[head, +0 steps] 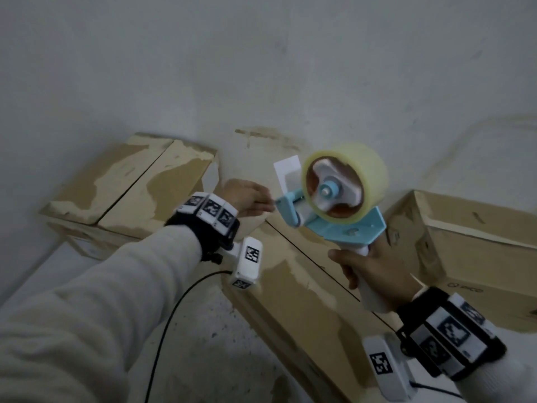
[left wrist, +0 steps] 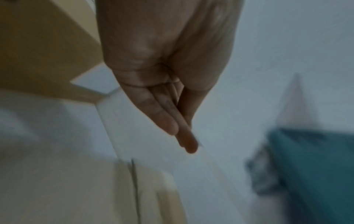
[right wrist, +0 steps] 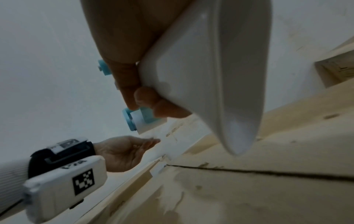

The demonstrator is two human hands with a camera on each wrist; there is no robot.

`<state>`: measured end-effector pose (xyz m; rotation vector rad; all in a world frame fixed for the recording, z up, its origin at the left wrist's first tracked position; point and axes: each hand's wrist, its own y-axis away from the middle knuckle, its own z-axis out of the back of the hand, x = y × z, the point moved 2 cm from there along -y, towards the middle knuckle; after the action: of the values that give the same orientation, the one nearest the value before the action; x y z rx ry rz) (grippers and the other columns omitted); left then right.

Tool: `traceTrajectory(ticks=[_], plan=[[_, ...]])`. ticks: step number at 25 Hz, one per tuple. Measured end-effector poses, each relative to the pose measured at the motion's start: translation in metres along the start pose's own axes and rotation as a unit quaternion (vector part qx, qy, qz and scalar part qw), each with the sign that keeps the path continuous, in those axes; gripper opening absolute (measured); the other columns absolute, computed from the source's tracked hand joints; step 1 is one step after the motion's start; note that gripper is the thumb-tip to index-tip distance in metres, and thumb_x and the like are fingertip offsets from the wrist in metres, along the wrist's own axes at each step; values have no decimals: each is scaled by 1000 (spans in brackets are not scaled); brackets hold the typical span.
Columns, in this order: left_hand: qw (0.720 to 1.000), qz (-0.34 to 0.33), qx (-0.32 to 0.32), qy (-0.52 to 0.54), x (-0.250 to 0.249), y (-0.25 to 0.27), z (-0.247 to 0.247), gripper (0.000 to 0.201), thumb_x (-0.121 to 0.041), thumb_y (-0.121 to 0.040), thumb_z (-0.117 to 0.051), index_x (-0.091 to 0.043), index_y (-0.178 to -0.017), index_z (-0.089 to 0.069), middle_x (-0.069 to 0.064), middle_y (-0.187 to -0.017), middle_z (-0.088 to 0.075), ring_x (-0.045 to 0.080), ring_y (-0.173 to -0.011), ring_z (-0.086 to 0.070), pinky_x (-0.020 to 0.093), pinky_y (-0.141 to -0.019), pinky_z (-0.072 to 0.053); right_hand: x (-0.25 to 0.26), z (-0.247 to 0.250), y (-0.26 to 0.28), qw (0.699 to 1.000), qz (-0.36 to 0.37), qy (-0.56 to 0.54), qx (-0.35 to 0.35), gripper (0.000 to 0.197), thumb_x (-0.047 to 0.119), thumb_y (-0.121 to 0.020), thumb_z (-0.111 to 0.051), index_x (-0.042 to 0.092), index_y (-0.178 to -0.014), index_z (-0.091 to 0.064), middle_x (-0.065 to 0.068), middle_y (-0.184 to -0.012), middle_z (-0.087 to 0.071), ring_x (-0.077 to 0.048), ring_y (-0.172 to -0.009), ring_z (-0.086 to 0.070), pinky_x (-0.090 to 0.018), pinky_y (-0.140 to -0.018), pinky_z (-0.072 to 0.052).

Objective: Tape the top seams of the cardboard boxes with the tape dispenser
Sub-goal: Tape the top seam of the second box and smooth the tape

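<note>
My right hand (head: 370,271) grips the white handle (right wrist: 201,72) of a light-blue tape dispenser (head: 345,226), held in the air above the middle cardboard box (head: 305,303). The roll of clear tape (head: 366,170) faces me. My left hand (head: 270,203) reaches to the dispenser's front end, straight fingers (left wrist: 172,125) and thumb pressed together in a pinch. What looks like the thin tape end sits between them. The middle box's top seam (head: 319,264) runs open beneath both hands, and its surface is torn and pale.
A second box (head: 125,184) with an open seam lies at the back left against the wall. A third box (head: 470,242) stands at the right. All rest on a pale floor (head: 203,344). A black cable (head: 174,309) hangs from my left wrist.
</note>
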<state>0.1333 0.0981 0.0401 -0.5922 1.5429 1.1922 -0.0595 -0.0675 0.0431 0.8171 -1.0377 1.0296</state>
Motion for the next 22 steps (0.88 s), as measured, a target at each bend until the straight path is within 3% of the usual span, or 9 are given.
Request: traceTrajectory(ticks=[1,3,5,8,10,12,16,20,22], plan=[[1000,-5,-15,5,0,-6,13,11,-2,-89,-58,-9,-97,-58,7,-71,-71,8,-47,-67,16,-44,-51,0,4,1,1000,-7,5,3,21,2,-84,-63,7,-66,-54,0,-41,-50,-18,-38,-44,-31,-44,-42],[1000,1,-3,-7,8,-16,28,34,-3,-86,-63,-13,-115,-48,11,-86,-71,13,-56,-71,19,-47,-53,-6,8,1,999,-21,25,16,25,4,-83,-64,10,-62,-53,-2,-41,-50,-20,-40,-45,-33,-45,-42],[999,7,17,-39,20,-22,28,47,-2,-84,-65,-17,-119,-37,13,-91,-71,18,-63,-72,25,-56,-57,-12,7,-1,998,-27,39,31,20,5,-82,-65,7,-65,-55,-5,-43,-49,-26,-42,-44,-33,-47,-41],[997,-2,32,-70,32,-29,24,30,0,-87,-61,-17,-102,-41,16,-96,-71,22,-74,-71,33,-71,-57,-21,5,-7,997,-28,53,41,15,5,-82,-65,-2,-72,-57,-14,-45,-50,-26,-42,-43,-33,-48,-41],[995,-5,47,-87,33,-36,29,20,0,-89,-57,-16,-86,-46,16,-99,-71,18,-71,-71,30,-73,-56,-26,7,-8,996,-33,71,48,25,8,-82,-65,-10,-69,-54,-15,-45,-52,-24,-41,-45,-32,-51,-41],[990,-7,64,-124,34,-44,33,17,0,-89,-56,-15,-80,-55,15,-102,-71,12,-69,-71,27,-72,-54,-27,7,-9,995,-39,82,50,28,11,-82,-65,-12,-72,-55,-12,-45,-53,-22,-40,-47,-30,-52,-42],[974,18,108,-200,42,-53,34,20,0,-89,-56,-15,-85,-68,10,-107,-71,11,-79,-68,25,-72,-52,-24,1,-8,995,-56,75,46,27,6,-83,-65,-11,-65,-52,-6,-43,-48,-17,-38,-43,-27,-44,-40],[962,46,132,-233,44,-54,33,21,-6,-91,-54,-14,-106,-67,2,-107,-71,14,-88,-67,26,-75,-51,-23,-1,-7,996,-64,54,39,27,2,-82,-64,-1,-58,-52,-6,-42,-45,-17,-38,-40,-30,-43,-37],[943,78,172,-275,43,-52,28,26,-15,-94,-52,-17,-118,-62,-3,-107,-68,18,-93,-66,26,-75,-50,-22,-1,-7,995,-66,56,39,30,1,-82,-64,4,-54,-51,-6,-42,-45,-17,-38,-40,-30,-43,-37]])
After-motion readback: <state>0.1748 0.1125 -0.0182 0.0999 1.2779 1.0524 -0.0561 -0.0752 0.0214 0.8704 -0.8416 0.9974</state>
